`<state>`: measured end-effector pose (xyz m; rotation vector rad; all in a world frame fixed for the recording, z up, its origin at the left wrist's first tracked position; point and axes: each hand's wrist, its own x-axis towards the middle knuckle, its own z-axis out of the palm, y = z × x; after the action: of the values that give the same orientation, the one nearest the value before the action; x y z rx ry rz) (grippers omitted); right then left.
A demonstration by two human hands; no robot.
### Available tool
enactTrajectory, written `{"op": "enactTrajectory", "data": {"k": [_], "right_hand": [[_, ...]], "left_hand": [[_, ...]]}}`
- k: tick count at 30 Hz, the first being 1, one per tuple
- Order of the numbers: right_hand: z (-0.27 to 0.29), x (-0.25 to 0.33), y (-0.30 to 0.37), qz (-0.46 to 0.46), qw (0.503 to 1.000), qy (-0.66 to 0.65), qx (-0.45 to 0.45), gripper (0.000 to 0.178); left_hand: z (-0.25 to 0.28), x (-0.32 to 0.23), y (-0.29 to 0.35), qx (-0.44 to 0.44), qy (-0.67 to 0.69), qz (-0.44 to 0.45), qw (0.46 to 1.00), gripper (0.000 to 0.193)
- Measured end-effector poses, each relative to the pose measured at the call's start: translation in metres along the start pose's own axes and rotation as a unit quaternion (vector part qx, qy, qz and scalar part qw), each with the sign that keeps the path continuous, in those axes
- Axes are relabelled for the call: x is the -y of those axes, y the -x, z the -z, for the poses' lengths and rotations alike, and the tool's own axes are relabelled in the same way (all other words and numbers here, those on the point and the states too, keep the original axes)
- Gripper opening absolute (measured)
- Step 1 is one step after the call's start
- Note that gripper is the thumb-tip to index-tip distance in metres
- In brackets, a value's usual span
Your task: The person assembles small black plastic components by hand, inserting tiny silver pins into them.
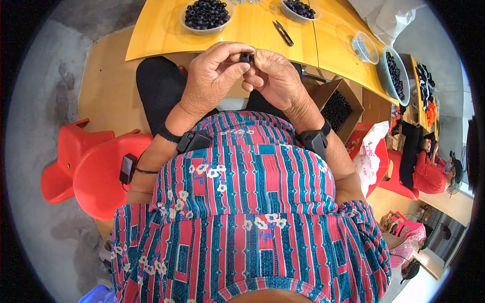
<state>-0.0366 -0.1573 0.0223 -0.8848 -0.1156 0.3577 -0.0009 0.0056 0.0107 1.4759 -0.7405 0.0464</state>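
Just beyond the near edge of the yellow table, a small black round part is pinched between the fingertips of both my hands. My left hand grips it with thumb and forefinger from the left. From the right, the thumb and fingers of my right hand close on it, partly hiding it. Its exact kind is too small to make out. Beyond my hands on the table sits a clear plastic bowl full of similar black ring-shaped parts, and a smaller bowl of them stands to its right.
Black thread snips lie between the bowls. At right are a clear cup, a large bowl and a cardboard box with black parts inside. Red chairs stand left; other people sit far right.
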Motion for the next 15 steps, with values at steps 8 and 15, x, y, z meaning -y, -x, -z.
{"op": "enactTrajectory", "data": {"k": [8, 15], "right_hand": [[0.001, -0.003, -0.001, -0.019, 0.999, -0.029, -0.018, 0.033], [0.004, -0.003, -0.002, -0.019, 0.999, 0.011, -0.044, 0.03]], "left_hand": [[0.002, -0.003, -0.004, -0.013, -0.05, -0.023, 0.998, 0.022], [-0.003, -0.007, -0.001, -0.048, 0.01, 0.014, 0.999, 0.019]]}}
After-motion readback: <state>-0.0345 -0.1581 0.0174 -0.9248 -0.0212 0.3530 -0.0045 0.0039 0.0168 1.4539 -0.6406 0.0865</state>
